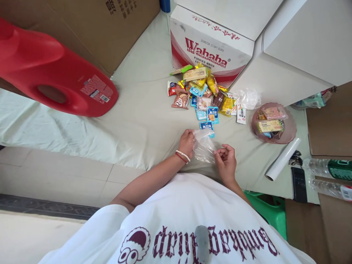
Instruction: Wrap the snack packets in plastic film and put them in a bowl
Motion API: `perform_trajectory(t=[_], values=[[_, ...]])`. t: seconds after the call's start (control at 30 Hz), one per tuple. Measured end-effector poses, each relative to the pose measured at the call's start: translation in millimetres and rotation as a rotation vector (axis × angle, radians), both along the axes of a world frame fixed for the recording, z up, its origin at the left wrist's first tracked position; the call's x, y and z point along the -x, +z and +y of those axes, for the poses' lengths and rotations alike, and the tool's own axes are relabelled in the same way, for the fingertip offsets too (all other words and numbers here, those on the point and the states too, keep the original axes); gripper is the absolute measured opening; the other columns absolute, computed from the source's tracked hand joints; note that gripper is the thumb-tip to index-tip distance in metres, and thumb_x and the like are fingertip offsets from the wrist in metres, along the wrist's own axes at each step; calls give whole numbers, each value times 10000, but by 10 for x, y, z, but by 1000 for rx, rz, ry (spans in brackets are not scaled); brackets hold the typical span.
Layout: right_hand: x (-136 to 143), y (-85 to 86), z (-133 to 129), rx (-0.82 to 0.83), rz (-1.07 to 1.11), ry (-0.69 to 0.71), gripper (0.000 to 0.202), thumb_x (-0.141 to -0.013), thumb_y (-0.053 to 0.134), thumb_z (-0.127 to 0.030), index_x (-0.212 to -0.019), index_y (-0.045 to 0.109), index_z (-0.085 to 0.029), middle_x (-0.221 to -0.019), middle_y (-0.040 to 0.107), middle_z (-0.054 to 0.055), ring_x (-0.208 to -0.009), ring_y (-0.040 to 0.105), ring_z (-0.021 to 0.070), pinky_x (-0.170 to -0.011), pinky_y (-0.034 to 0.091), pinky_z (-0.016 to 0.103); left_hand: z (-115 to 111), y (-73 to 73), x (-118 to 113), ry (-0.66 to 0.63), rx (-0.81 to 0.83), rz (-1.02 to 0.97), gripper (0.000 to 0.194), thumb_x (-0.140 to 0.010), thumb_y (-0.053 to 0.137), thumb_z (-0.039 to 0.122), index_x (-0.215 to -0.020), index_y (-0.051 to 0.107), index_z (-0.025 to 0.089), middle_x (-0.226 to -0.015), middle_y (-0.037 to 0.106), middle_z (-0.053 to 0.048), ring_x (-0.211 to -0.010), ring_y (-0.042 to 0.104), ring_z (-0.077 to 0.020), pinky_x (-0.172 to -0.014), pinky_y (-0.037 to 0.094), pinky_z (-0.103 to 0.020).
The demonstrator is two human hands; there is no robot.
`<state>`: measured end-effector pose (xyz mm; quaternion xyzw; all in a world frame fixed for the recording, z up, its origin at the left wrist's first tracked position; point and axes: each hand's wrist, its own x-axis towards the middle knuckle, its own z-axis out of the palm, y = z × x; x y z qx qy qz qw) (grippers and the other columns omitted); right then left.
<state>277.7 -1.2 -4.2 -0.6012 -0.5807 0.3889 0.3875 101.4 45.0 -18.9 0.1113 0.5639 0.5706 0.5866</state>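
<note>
A clear plastic bag (204, 146) is stretched between my two hands near the table's front edge. My left hand (187, 143), with beaded bracelets at its wrist, is closed on the bag's upper left part. At the bag's right side, my right hand (226, 158) pinches its edge between thumb and finger, the other fingers curled. Just beyond the bag lies a blue snack packet (206, 125), partly behind it. A pile of colourful wrapped snacks (204, 103) spreads farther back. To the right, a pink transparent bowl (292, 128) holds several wrapped snacks.
A Wahaha carton (211, 47) stands behind the snacks. Crumpled clear plastic (250, 98) lies near the bowl. A large red jug (82, 84) is at left. On the right are a white roll (283, 159), a black phone-like object (299, 185) and plastic bottles (316, 167).
</note>
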Motion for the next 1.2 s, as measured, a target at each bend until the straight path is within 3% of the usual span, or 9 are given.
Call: perform_trajectory(t=[0.13, 0.3, 0.4, 0.57, 0.73, 0.83, 0.93, 1.03, 1.2], values=[[-79, -40, -8, 213, 19, 102, 296, -896, 670, -494, -972, 625, -211, -819, 621, 5, -658, 532, 147, -624, 472, 296, -92, 48, 10, -17, -13, -54, 393, -879, 660, 540, -759, 466, 219, -632, 409, 60, -477, 333, -77, -436, 242, -231], [-60, 24, 198, 118, -116, 171, 467, -787, 783, -481, -1160, 672, -222, -1076, 667, 65, -917, 604, 210, -777, 509, 334, -202, 150, 6, -183, -109, -148, 526, -760, 750, 678, -791, 549, 193, -655, 426, 57, -493, 297, -62, -413, 206, -210], [-9, 57, 367, 191, 50, 105, 337, -823, 730, -481, -1021, 690, -212, -891, 673, 17, -756, 571, 166, -694, 473, 298, -231, 143, 30, -200, -96, -174, 508, -771, 745, 673, -832, 599, 189, -609, 379, 70, -479, 284, -67, -411, 217, -210], [-18, 72, 515, 324, 360, -69, 342, -734, 790, -491, -862, 649, -207, -607, 473, -71, -521, 352, 94, -485, 273, 240, -239, 68, 145, -61, -18, -125, 519, -803, 691, 700, -843, 597, 190, -616, 364, 75, -468, 305, -65, -413, 221, -207], [-79, 59, 477, 389, 378, -78, 394, -734, 782, -560, -835, 616, -217, -596, 421, -83, -478, 234, 79, -445, 164, 239, -270, 82, 200, -199, -55, -89, 591, -703, 773, 691, -975, 642, 183, -603, 349, 96, -481, 292, -63, -445, 215, -204], [-119, 52, 440, 330, 327, -33, 398, -792, 733, -585, -762, 567, -225, -606, 430, -70, -502, 292, 93, -465, 228, 241, -272, 69, 190, -322, -85, 18, 532, -586, 904, 487, -950, 674, 175, -586, 362, 105, -504, 293, -59, -486, 226, -204], [-177, 31, 415, 273, 233, 28, 380, -818, 717, -571, -749, 596, -218, -594, 445, -62, -543, 367, 111, -517, 309, 248, -257, 23, 169, -291, -77, 167, 374, -727, 776, 519, -775, 665, 165, -576, 394, 75, -531, 312, -77, -510, 247, -222], [-233, 15, 398, 316, 99, 185, 367, -838, 699, -566, -817, 661, -201, -632, 523, -42, -569, 416, 118, -540, 353, 251, -255, 20, 160, -237, -78, 182, 394, -824, 661, 566, -746, 643, 180, -560, 404, 66, -525, 328, -93, -514, 281, -237], [-203, 85, 416, 75, -112, 234, 584, -736, 821, -455, -1244, 642, -227, -1133, 664, 66, -914, 592, 191, -777, 516, 323, -320, 202, 177, -433, -326, 310, 462, -912, 580, 596, -949, 754, 170, -816, 710, -36, -871, 646, -207, -852, 501, -314]])
